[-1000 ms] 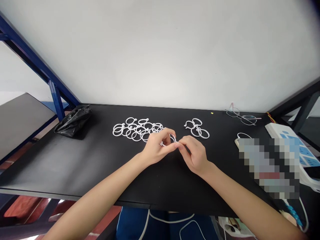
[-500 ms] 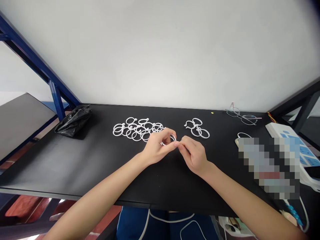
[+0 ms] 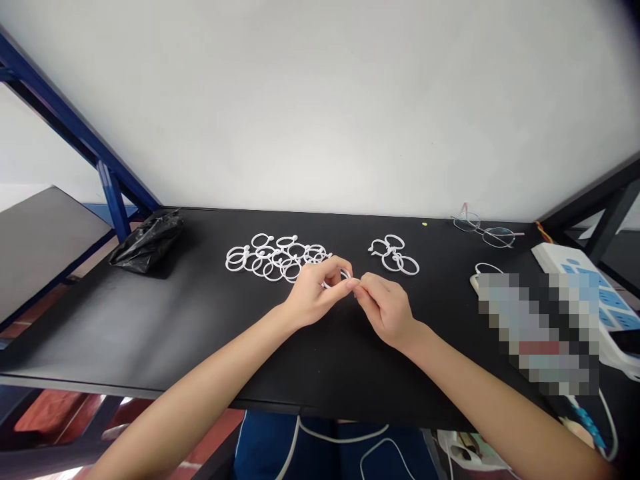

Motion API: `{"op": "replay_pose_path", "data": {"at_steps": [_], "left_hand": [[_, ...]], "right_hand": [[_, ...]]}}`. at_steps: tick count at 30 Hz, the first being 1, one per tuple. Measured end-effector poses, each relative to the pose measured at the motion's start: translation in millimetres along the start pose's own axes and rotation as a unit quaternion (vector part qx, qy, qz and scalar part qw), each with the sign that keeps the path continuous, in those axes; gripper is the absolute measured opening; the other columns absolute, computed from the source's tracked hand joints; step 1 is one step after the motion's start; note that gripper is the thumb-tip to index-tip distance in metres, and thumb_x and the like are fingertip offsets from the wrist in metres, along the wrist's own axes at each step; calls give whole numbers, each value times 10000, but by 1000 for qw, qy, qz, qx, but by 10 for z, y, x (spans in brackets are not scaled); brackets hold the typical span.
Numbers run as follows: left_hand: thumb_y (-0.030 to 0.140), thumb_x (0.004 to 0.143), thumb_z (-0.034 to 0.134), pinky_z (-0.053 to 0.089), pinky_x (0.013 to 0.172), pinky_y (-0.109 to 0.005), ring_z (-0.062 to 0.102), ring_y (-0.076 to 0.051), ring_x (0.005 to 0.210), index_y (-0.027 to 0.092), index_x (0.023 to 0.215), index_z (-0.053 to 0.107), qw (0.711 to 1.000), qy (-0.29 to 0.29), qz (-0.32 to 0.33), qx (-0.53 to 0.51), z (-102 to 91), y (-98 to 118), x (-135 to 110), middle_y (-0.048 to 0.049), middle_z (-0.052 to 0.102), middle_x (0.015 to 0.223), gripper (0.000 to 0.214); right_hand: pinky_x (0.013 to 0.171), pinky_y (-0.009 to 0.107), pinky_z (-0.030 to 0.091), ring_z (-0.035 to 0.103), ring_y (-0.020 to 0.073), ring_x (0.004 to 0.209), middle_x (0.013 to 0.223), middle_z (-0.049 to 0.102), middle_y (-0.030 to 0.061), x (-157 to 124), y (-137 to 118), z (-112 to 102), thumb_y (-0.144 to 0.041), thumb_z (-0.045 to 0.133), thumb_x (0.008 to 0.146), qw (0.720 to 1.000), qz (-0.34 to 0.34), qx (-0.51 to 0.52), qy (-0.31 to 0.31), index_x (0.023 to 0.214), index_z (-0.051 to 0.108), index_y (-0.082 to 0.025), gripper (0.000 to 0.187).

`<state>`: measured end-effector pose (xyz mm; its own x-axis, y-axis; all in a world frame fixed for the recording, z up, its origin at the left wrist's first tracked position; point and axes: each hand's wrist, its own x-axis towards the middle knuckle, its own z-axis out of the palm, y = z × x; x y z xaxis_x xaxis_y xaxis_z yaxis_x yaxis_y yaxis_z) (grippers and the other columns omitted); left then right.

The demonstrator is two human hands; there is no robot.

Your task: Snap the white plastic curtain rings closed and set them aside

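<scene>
My left hand (image 3: 319, 293) curls its thumb and fingers round a white plastic curtain ring (image 3: 345, 272), most of which the fingers cover. Close against it, my right hand (image 3: 387, 308) pinches at the same ring's near right side, thumb against bent forefinger; the part between these fingertips is hidden. Just beyond and left of my left hand lies a loose pile of white curtain rings (image 3: 278, 255), many with small ball ends. A smaller group of rings (image 3: 394, 252) lies past my right hand, overlapping one another.
On the black table (image 3: 200, 320), a crumpled black plastic bag (image 3: 147, 243) lies at the left. Eyeglasses (image 3: 483, 231) rest by the wall at the right. Nearer are a blurred-out object (image 3: 540, 333), a white power strip (image 3: 583, 280) and cables. A white cord (image 3: 345, 440) hangs below the front edge.
Both hands stay almost in place on the ring. The right fingertips have shifted very slightly left. The ring groups lie as before.
</scene>
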<state>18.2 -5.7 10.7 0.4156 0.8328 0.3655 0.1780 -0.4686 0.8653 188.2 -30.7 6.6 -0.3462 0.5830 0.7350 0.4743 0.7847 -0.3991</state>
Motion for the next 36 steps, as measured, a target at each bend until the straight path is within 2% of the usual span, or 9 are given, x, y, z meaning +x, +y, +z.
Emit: {"op": "replay_pose_path", "data": {"at_steps": [8, 14, 19, 23, 26, 29, 32, 36], "left_hand": [[544, 886, 529, 388, 539, -221, 476, -93, 490, 174, 879, 580, 1000, -1, 3, 4, 6, -6, 3, 64, 442, 528, 374], [510, 897, 520, 361, 536, -215, 402, -85, 486, 176, 877, 585, 999, 0, 8, 32, -17, 14, 15, 69, 430, 522, 341], [465, 929, 503, 367, 549, -202, 456, -82, 510, 177, 927, 593, 989, -34, 31, 143, -109, -43, 44, 54, 514, 568, 302], [490, 911, 523, 326, 520, -205, 464, -84, 520, 171, 878, 596, 957, 0, 73, 280, -121, -120, 65, 37, 546, 618, 329], [484, 921, 507, 308, 501, -208, 461, -82, 533, 165, 827, 600, 940, -3, 96, 327, -102, -142, 70, 20, 562, 681, 346], [554, 889, 541, 330, 508, -212, 492, -101, 608, 161, 818, 617, 929, -32, 116, 349, -101, -151, 73, -5, 558, 760, 407], [612, 827, 596, 337, 494, -209, 510, -118, 679, 161, 803, 637, 925, -69, 117, 354, -122, -179, 75, -30, 548, 847, 453], [582, 807, 643, 338, 489, -216, 523, -137, 745, 162, 826, 648, 919, -96, 105, 367, -151, -240, 74, -44, 543, 908, 421]], "right_hand": [[454, 243, 287, 330, 96, 480, 575, 351, -50, -4, 9, -3, -134, 433, 967, 1000, 1, 7, -8, 688, 374, -219, 297], [476, 242, 323, 374, 101, 495, 581, 399, -43, -35, 27, 15, -164, 420, 980, 999, 25, 21, -16, 697, 410, -214, 288], [520, 249, 384, 463, 112, 528, 606, 483, -24, -62, 92, 59, -222, 427, 989, 993, 96, 39, -53, 689, 469, -202, 303], [562, 265, 420, 510, 128, 568, 635, 518, -9, -40, 142, 72, -258, 437, 985, 986, 156, 39, -46, 696, 504, -201, 302], [677, 298, 479, 599, 159, 693, 739, 611, 21, -9, 182, 48, -254, 402, 993, 979, 205, 19, 1, 811, 569, -205, 252], [871, 380, 485, 619, 223, 964, 992, 668, 74, 5, 284, 13, -228, 445, 954, 976, 208, -49, 47, 998, 595, -212, 157], [954, 465, 452, 543, 289, 1130, 1171, 623, 125, -25, 438, 4, -189, 485, 876, 970, 206, -130, 27, 1143, 550, -195, 275], [988, 541, 407, 461, 357, 1211, 1220, 588, 170, -96, 592, 27, -188, 521, 810, 948, 239, -209, -22, 1219, 509, -152, 411]]}}
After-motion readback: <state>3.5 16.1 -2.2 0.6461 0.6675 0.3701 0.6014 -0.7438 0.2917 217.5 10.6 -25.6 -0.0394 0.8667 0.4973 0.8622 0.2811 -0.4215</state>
